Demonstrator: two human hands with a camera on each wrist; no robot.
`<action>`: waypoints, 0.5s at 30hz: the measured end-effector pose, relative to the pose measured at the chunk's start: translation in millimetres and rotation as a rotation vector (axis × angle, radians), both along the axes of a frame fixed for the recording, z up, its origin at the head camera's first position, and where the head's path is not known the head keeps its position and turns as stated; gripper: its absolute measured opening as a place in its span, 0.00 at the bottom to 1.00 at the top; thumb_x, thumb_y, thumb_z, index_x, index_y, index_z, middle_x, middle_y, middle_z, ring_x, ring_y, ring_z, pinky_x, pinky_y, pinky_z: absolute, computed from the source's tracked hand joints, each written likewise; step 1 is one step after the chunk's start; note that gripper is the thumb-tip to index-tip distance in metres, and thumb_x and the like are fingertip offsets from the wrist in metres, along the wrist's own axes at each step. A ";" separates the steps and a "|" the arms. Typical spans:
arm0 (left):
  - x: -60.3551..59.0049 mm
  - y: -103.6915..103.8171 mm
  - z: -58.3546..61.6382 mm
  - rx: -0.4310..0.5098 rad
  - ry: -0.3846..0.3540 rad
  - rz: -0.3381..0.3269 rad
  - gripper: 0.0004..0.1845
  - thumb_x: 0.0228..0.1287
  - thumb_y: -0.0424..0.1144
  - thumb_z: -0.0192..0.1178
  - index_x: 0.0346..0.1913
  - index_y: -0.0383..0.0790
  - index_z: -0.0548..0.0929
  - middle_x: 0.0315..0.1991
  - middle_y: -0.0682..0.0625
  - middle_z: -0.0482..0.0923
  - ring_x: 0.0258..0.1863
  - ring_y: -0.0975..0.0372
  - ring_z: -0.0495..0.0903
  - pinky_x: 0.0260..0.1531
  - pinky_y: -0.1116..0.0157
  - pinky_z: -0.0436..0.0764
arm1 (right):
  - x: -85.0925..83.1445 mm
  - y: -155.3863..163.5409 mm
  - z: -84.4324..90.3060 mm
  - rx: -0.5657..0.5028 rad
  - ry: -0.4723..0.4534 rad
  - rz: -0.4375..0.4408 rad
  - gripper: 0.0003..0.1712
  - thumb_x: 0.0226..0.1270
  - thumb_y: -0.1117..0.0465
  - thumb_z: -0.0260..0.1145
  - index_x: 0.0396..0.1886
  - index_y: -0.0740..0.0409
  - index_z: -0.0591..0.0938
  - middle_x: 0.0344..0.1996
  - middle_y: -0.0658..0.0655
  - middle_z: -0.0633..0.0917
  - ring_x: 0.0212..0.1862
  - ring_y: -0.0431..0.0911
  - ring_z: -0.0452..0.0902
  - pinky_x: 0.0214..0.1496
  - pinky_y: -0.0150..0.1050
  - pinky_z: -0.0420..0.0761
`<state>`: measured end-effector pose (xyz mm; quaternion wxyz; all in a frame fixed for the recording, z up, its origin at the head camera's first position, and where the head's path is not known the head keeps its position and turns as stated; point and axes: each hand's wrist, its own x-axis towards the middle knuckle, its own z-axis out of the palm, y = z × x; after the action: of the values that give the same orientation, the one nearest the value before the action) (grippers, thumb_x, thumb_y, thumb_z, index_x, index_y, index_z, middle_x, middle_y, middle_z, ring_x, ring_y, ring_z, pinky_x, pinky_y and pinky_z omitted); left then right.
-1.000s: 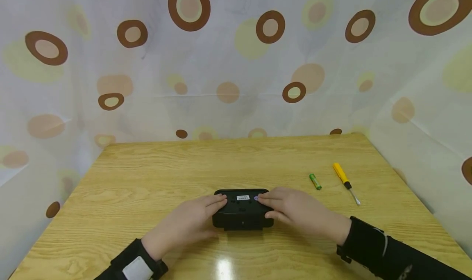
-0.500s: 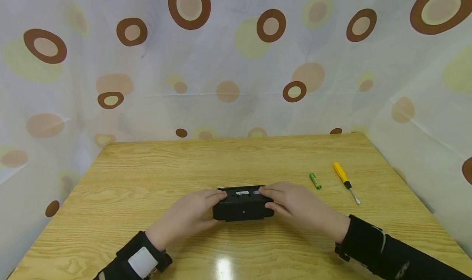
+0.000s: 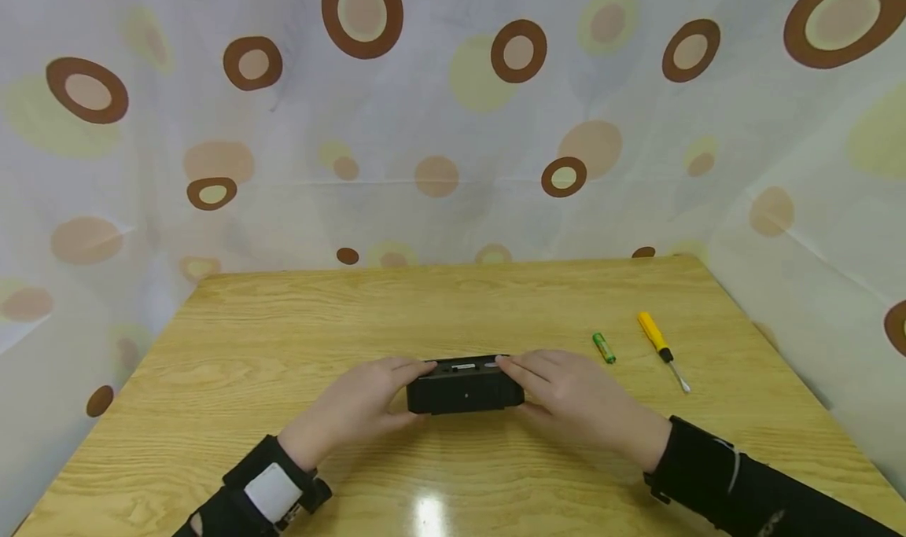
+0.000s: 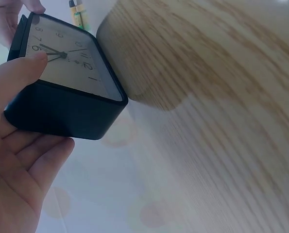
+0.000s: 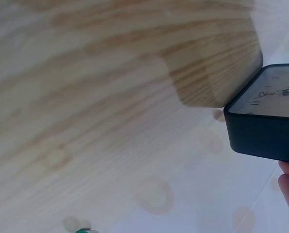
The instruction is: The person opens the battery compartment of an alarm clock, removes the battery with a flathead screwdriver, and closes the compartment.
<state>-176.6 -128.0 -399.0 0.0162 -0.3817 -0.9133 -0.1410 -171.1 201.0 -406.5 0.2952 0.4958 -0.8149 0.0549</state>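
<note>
A black desk clock [image 3: 465,395] is gripped between both hands near the middle of the table, its back with a white label turned up and one long side towards me. My left hand [image 3: 357,407] holds one end; in the left wrist view its thumb [image 4: 25,73] lies on the white clock face [image 4: 83,80] and its fingers support the back. At the other end, my right hand [image 3: 580,399] has fingertips on the back and its thumb low at the near side. The right wrist view catches a corner of the clock [image 5: 263,133] and some fingertips [image 5: 287,182].
On the wooden table [image 3: 318,309], to the right of the clock, lie a green battery [image 3: 604,348] and a yellow-handled screwdriver [image 3: 653,332]. A patterned cloth [image 3: 439,112] hangs behind the table and along its sides.
The clock has tipped in both hands, so its labelled back now appears more edge-on and its near side faces me more. Its near edge has risen in view. Battery and screwdriver stay put.
</note>
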 end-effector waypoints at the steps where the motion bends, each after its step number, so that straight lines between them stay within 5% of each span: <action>1: -0.1 0.0 0.0 -0.001 -0.002 0.002 0.34 0.65 0.42 0.77 0.72 0.39 0.79 0.65 0.42 0.84 0.62 0.51 0.86 0.60 0.53 0.85 | -0.3 0.0 -0.9 -0.004 0.001 0.001 0.44 0.44 0.56 0.91 0.63 0.65 0.85 0.48 0.55 0.91 0.46 0.45 0.89 0.48 0.39 0.89; 8: -0.8 -1.3 6.0 0.041 -0.010 0.019 0.35 0.66 0.38 0.75 0.74 0.34 0.75 0.66 0.40 0.83 0.63 0.49 0.85 0.61 0.52 0.84 | -5.6 1.0 -3.2 -0.081 -0.011 0.002 0.44 0.43 0.60 0.90 0.63 0.66 0.84 0.48 0.57 0.92 0.46 0.47 0.90 0.46 0.41 0.89; 12: -2.5 -2.0 10.7 0.073 -0.011 0.037 0.38 0.68 0.39 0.74 0.77 0.33 0.71 0.69 0.41 0.82 0.65 0.48 0.84 0.63 0.51 0.83 | -9.4 2.1 -0.4 -0.147 -0.059 0.014 0.30 0.70 0.54 0.77 0.64 0.66 0.83 0.50 0.59 0.91 0.46 0.49 0.91 0.46 0.41 0.89; 15: -3.0 -2.4 12.4 0.091 -0.022 0.071 0.40 0.71 0.41 0.71 0.80 0.34 0.66 0.71 0.39 0.79 0.66 0.47 0.83 0.63 0.51 0.83 | -10.5 2.7 3.0 -0.194 -0.120 0.010 0.28 0.79 0.50 0.67 0.64 0.67 0.83 0.52 0.61 0.91 0.48 0.51 0.91 0.46 0.43 0.90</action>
<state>-179.6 -130.4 -386.6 0.0284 -0.3463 -0.9191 -0.1860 -181.6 203.7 -403.5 0.2921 0.4647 -0.8195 0.1648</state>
